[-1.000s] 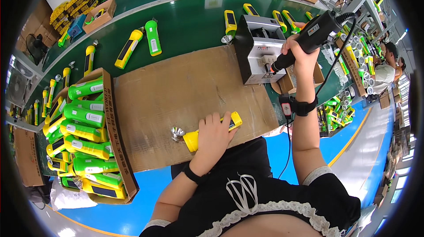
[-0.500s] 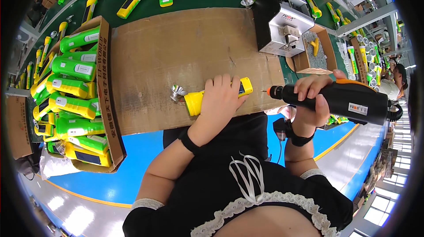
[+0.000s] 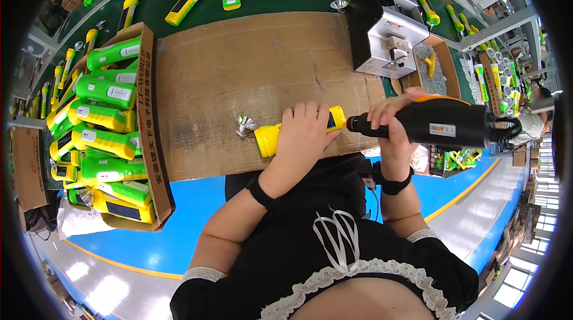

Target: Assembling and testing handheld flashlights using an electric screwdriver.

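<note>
Flashlight is lying under the left hand, whose fingers are wrapping its barrel from above, the thumb running along the near side. Its shell is suggesting hard plastic: probably light, stiff and a little slick. The mid-barrel is offering the surest hold, while the thin reflector, sitting just beyond the head, is seeming the fragile part. The long axis is running mostly left to right, the wide head pointing left and slightly toward the body, the tail pointing right and slightly away. The right hand is gripping a black driver, its tip aiming at the tail; whether they are touching, I cannot tell. Cardboard is supporting the flashlight near its closer edge.
</note>
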A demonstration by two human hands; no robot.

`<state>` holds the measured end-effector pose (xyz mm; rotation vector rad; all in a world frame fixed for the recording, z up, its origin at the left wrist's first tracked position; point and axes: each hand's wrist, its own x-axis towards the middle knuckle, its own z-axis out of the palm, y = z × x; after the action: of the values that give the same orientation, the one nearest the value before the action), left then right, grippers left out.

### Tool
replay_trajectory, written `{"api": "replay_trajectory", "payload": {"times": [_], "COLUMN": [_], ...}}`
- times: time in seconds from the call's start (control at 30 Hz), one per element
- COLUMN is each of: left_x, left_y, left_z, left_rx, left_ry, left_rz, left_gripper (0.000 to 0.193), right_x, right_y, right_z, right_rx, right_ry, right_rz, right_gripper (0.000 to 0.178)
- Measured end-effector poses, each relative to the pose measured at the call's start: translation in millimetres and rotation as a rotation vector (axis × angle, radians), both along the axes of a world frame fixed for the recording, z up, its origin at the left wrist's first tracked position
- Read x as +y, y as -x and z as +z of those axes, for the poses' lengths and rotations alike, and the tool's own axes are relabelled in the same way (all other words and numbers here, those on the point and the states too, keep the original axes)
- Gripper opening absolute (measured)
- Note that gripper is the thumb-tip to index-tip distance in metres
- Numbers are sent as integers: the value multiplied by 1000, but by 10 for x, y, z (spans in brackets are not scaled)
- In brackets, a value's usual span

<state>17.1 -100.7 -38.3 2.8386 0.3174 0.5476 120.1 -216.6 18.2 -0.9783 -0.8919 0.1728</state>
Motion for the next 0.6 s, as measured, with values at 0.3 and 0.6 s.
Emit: {"api": "replay_trajectory", "payload": {"times": [0.3,0.6], "left_x": [0,-12], "left_y": [-46,-21], "left_z": [52,107], "left_rx": [4,82], "left_ry": [-21,-31], "left_rz": [-4,0], "left_gripper": [48,47], "right_x": [12,-91], "right_y": [-83,-310], "right_z": [-13,325], "right_rx": [-68,-3], "right_ry": [45,-175], "right_rz": [66,-93], "right_gripper": [45,58]}}
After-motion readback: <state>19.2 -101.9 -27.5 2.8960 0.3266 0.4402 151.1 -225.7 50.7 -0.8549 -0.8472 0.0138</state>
